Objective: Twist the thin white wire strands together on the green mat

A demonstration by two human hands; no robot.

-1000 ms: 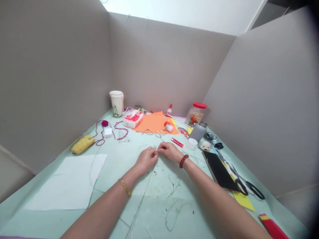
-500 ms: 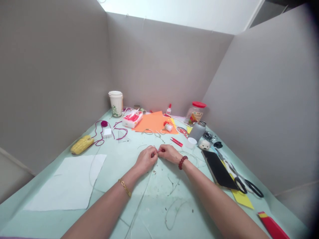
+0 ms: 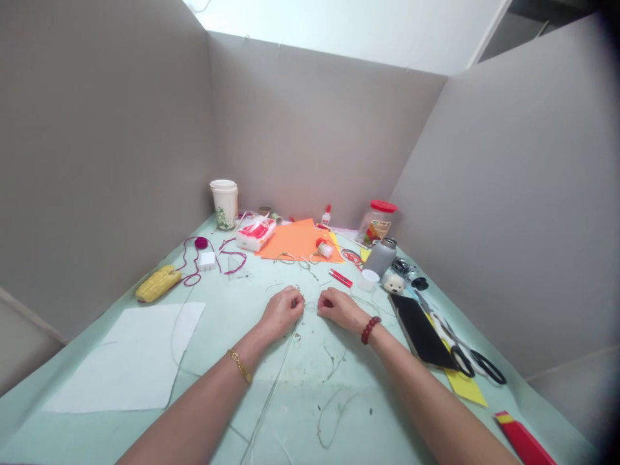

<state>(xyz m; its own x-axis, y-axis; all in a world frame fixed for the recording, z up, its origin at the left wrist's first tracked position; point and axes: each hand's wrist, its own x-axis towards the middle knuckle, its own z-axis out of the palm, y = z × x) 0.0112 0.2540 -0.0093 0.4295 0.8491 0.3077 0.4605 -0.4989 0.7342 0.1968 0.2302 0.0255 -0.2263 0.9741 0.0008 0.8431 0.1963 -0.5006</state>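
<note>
Grey L wall [image 3: 106, 161], back wall [image 3: 329, 129], R wall [image 3: 523, 213] | pale-grn tbl cover [image 3: 232, 303] | wht bkgd [image 3: 339, 32], brt, above

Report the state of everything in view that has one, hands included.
Left hand, closed on thin cords
Right hand, fingers curled, whether gripping unclear
Clear jar, upright, red lid on
White cup, upright
Grey bottle, standing, whether capped unclear
Glue bottle, upright, red cap on
Tissue pack, opened, tissue poking out
Black-handled scissors, lying, open or shut unclear
White sheet, spread flat
Orange paper, lying flat
Purple yarn, partly balled, partly loose

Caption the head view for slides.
Pale cords trail from the closed left grip; the right grip sits apart, orange paper beyond.
</note>
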